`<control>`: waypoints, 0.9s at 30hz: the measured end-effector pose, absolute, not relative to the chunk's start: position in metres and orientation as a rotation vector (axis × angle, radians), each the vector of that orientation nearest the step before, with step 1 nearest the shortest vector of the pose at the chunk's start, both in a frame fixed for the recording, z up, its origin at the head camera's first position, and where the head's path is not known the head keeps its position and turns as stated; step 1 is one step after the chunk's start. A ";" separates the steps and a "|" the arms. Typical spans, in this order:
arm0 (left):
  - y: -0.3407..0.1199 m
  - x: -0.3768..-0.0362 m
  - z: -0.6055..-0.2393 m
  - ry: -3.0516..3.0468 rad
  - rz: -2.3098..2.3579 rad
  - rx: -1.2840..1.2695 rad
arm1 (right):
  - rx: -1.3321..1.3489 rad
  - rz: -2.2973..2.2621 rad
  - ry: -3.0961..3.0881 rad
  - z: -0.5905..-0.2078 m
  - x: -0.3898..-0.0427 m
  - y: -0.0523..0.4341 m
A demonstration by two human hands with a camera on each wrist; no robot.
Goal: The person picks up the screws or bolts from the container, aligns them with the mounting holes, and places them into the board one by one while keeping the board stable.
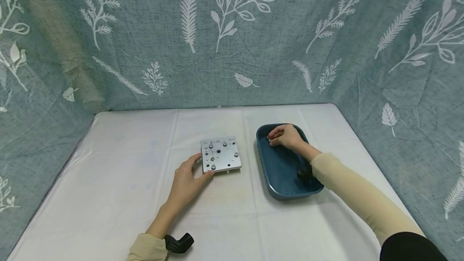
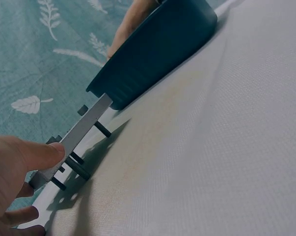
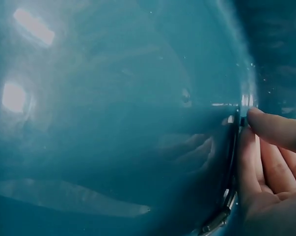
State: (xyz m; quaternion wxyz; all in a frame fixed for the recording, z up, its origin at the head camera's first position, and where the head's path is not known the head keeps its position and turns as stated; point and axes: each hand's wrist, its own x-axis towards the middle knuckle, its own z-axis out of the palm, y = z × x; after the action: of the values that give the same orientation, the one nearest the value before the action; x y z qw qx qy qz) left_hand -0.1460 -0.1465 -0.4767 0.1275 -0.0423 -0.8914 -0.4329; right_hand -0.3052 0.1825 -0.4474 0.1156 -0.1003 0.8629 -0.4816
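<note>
A silver metal plate (image 1: pixel 221 154) with holes and several socket-head screws stands over the white cloth. Its screw shanks (image 2: pixel 78 168) stick out underneath, seen in the left wrist view. My left hand (image 1: pixel 186 182) grips the plate's near left corner, thumb on the front edge (image 2: pixel 58 150) and fingers at the left side. Inside the blue tray (image 1: pixel 270 180), my right hand (image 1: pixel 286 137) is at the far end, thumb and forefinger pinching a small dark piece (image 3: pixel 243 121); I cannot tell its kind. Small metal parts (image 3: pixel 219 220) lie along the tray's edge below that hand.
The tray stands right of the plate on a white-covered table (image 1: pixel 123 180). A green leaf-patterned curtain (image 1: pixel 217 71) hangs behind and at both sides. Black wrist devices (image 1: pixel 179 243) sit on both wrists; the right forearm crosses the tray's right rim.
</note>
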 end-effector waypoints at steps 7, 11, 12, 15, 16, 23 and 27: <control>-0.146 -0.146 -0.476 -2.600 -1.262 -0.117 | -0.316 -1.397 2.542 -0.451 -0.304 0.179; -0.146 -0.145 -0.476 -2.603 -1.264 -0.108 | -0.347 -1.377 2.566 -0.452 -0.304 0.178; -0.147 -0.145 -0.475 -2.601 -1.266 -0.108 | -0.357 -1.377 2.566 -0.452 -0.304 0.178; -0.147 -0.145 -0.475 -2.598 -1.265 -0.112 | -0.386 -1.378 2.561 -0.452 -0.304 0.177; -0.147 -0.146 -0.475 -2.597 -1.263 -0.114 | -0.394 -1.382 2.553 -0.453 -0.304 0.177; -0.147 -0.146 -0.476 -2.597 -1.258 -0.120 | -0.487 -1.390 2.509 -0.456 -0.304 0.177; -0.147 -0.145 -0.477 -2.600 -1.257 -0.120 | -0.552 -1.349 2.544 -0.456 -0.303 0.177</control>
State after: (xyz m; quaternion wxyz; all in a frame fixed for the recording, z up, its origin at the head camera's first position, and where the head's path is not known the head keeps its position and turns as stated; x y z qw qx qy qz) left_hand -0.1454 -0.1469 -0.4768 0.1254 -0.0412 -0.8924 -0.4316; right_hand -0.3033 0.1775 -0.4555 0.1045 -0.1871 0.8630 -0.4575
